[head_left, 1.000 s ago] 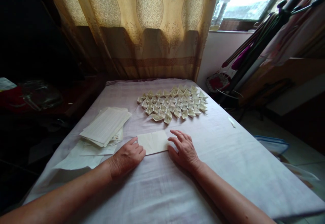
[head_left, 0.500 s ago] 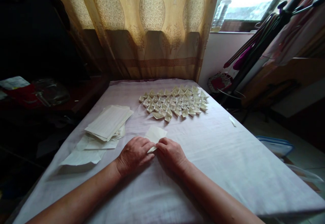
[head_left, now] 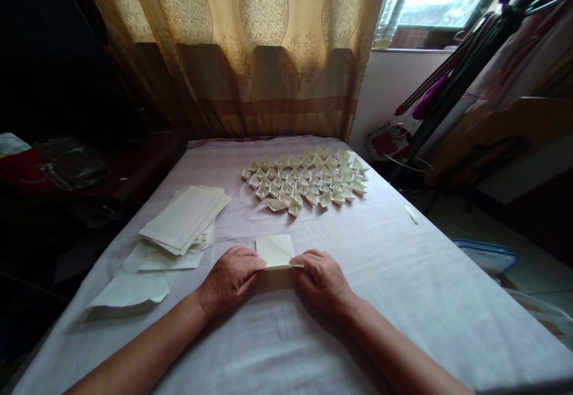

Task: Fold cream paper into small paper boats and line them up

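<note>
A small pale sheet of paper (head_left: 274, 249), folded along its near edge, lies between my two hands at the middle of the table. My left hand (head_left: 233, 274) pinches its near left corner between thumb and fingers. On the other side, my right hand (head_left: 323, 278) grips the near right corner, where a folded end of the paper sticks out over the fingers. Beyond the hands, several folded paper boats (head_left: 308, 180) stand close together in rows. Left of my left hand is a stack of paper sheets (head_left: 184, 219), with a loose curled sheet (head_left: 132, 287) at its near side.
A whitish cloth covers the table (head_left: 403, 311). Near its right edge lies a small white scrap (head_left: 411, 215). A patterned curtain (head_left: 268, 85) hangs behind the table, and a dark stand (head_left: 465, 67) leans at the right. Plastic containers (head_left: 486, 256) sit below on the right.
My hands have moved apart to the two near corners of the paper. The paper has turned to lie squarer to me, its near edge now stretched between my hands. The view has shifted slightly.
</note>
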`<action>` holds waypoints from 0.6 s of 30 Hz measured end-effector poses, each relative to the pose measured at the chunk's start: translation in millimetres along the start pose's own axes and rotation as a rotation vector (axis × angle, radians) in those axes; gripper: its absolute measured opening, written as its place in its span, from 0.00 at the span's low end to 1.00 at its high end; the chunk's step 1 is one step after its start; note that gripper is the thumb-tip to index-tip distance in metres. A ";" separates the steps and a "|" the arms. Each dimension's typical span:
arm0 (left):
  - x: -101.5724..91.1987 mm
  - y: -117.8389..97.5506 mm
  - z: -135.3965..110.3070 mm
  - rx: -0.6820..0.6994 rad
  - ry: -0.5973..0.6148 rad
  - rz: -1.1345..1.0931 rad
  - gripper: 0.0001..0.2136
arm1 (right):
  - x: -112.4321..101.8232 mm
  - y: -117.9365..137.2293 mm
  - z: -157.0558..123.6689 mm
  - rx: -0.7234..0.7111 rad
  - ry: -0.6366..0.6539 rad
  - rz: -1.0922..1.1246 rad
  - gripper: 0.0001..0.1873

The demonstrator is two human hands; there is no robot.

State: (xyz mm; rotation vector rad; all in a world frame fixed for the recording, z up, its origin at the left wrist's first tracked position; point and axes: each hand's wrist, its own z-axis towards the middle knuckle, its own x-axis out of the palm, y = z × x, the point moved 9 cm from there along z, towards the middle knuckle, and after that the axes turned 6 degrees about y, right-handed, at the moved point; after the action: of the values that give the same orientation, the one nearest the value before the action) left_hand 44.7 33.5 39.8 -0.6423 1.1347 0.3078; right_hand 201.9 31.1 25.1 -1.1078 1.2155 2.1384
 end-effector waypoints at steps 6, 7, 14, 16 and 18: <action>3.3 13.2 -4.6 -0.253 -0.078 -0.004 0.09 | 3.7 -23.2 15.1 0.277 0.120 -0.102 0.11; 4.1 18.3 -6.6 -0.304 -0.099 -0.003 0.10 | 5.6 -25.2 18.5 0.297 0.132 -0.108 0.09; 2.2 6.3 -2.9 -0.281 -0.164 0.207 0.19 | 10.0 -26.3 22.1 0.250 0.008 -0.066 0.18; 10.2 -8.7 3.1 -0.180 -0.085 0.238 0.16 | 9.9 -25.7 19.5 0.220 -0.035 -0.055 0.19; 22.8 -22.6 6.6 -0.081 0.017 0.248 0.17 | 10.0 -25.1 17.8 0.195 -0.067 -0.052 0.19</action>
State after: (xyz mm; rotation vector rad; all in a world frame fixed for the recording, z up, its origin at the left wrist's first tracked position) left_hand 70.9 17.8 28.0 -0.5761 1.2250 0.5628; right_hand 205.9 59.1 9.5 -0.9658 1.3180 1.9544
